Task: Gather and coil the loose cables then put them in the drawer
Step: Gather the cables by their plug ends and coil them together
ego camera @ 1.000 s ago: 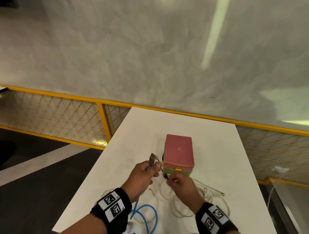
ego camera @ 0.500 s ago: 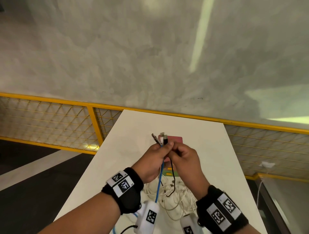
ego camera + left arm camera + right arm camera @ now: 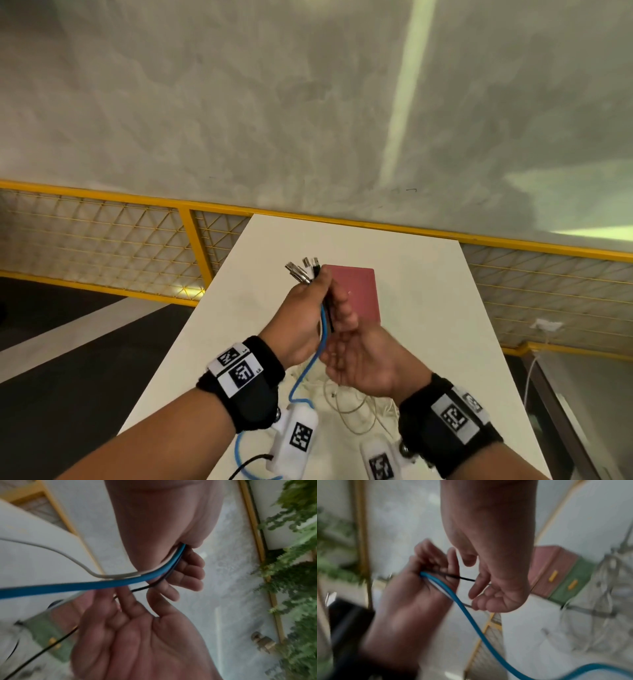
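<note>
Cables bunched upright, plugs up, left hand gripping them, right hand loose beside.

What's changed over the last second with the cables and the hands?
Both hands rose from the table. The left hand now grips all the plug ends of the blue cable, black cable and a white cable. The right hand let go of the black plug and slid down, fingers loosely around the black cable. The pink drawer box and white cable pile stayed put.
</note>
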The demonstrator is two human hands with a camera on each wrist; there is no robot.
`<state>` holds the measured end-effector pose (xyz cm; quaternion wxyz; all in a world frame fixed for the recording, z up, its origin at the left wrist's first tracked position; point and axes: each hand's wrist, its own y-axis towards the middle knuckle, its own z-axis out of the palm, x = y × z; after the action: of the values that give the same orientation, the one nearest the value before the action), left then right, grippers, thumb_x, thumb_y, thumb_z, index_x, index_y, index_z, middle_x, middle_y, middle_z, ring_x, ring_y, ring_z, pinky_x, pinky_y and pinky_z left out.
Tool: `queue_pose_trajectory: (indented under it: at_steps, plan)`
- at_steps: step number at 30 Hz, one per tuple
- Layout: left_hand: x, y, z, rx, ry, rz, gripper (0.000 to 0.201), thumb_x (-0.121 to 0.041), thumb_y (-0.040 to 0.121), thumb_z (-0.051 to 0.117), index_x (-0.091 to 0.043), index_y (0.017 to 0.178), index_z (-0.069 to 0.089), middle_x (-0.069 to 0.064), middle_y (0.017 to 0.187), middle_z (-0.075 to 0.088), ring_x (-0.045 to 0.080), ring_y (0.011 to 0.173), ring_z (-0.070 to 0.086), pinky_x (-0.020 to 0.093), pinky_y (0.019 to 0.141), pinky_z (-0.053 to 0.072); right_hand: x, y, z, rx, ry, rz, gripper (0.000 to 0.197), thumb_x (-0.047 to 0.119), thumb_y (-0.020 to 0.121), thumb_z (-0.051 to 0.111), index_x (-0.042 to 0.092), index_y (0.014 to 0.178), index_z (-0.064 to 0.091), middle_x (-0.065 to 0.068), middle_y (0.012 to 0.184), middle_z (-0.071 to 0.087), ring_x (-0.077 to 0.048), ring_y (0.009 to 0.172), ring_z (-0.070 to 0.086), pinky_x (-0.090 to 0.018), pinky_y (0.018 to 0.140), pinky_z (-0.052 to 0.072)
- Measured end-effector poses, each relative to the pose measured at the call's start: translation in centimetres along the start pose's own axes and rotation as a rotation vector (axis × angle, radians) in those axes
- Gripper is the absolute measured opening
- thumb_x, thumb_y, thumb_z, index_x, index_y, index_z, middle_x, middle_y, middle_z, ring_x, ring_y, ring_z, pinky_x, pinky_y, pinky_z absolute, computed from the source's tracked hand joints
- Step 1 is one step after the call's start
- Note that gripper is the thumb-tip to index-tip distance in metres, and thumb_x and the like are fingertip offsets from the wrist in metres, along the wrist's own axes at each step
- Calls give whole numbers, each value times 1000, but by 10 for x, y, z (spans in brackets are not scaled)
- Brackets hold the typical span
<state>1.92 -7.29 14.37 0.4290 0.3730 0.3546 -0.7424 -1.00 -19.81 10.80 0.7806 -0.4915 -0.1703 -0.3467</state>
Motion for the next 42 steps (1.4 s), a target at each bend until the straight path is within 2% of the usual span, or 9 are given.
queue_pose_trajectory:
  at_steps: [4, 10, 16, 20, 26, 29, 33, 37, 42]
  plan:
    - [25, -23, -33, 33, 110, -254, 48, -46, 101, 43, -16, 62, 43, 3, 52, 32, 16, 42, 32, 28, 46, 29, 21, 11, -8, -108, 276, -103, 33, 23, 98, 39, 9, 73, 57, -10, 63, 61, -22, 61, 57, -35, 67, 47]
    - [58, -67, -101, 227, 499, -661, 48, -45, 98, 49, -18, 60, 40, 4, 52, 28, 15, 39, 25, 23, 42, 18, 44, 13, -36, -271, 307, -192, 34, 22, 104, 37, 10, 80, 58, -6, 59, 63, -19, 63, 53, -34, 63, 46]
    - [6, -38, -64, -103, 456, -58, 25, -28, 94, 63, -16, 73, 57, 2, 62, 44, 10, 43, 30, 22, 41, 23, 19, 10, -23, -160, 45, -181, 23, 19, 103, 42, 8, 103, 61, -14, 94, 75, -25, 83, 73, -42, 74, 56]
    - [3, -15, -34, -69, 689, 217, 9, -8, 85, 74, -11, 79, 67, -13, 61, 64, -2, 53, 59, 12, 55, 45, 13, 7, -4, -11, 7, -152, 29, 21, 101, 43, 6, 113, 65, -15, 102, 72, -26, 85, 72, -42, 80, 58]
    - [46, -15, -47, -62, 824, 226, 6, -12, 75, 73, -11, 79, 68, -5, 72, 68, 9, 67, 63, 28, 68, 50, 17, 7, 0, 65, -93, -92, 28, 19, 98, 47, 5, 94, 71, -8, 75, 67, -18, 60, 63, -41, 73, 56]
    - [50, -26, -63, 130, 852, 56, 10, -8, 77, 72, -2, 74, 65, -3, 68, 59, 7, 63, 52, 24, 65, 44, 16, 17, -12, -11, -129, -63, 27, 26, 96, 51, 8, 107, 67, -11, 96, 71, -25, 81, 66, -42, 74, 52]
    - [52, -40, -91, 323, 1018, -207, 7, -18, 74, 77, -19, 71, 71, -6, 70, 64, 5, 67, 56, 25, 71, 45, 13, 41, -31, -145, -135, -112, 29, 28, 99, 46, 12, 111, 67, -10, 110, 73, -26, 105, 66, -42, 81, 49]
    - [54, -45, -107, 239, 956, -239, 28, -35, 80, 75, -8, 86, 75, -2, 74, 64, 8, 69, 55, 26, 69, 41, -9, 76, -33, -256, -393, -133, 18, 29, 91, 59, 16, 102, 67, -3, 89, 68, -18, 81, 65, -30, 67, 48]
    - [48, -46, -116, -71, 678, -137, 23, -16, 91, 69, 6, 97, 73, -12, 50, 47, 8, 48, 37, 18, 48, 30, -45, 128, -13, -272, -850, -277, 13, 13, 84, 60, 16, 72, 64, -5, 73, 63, -15, 61, 56, -24, 53, 40]
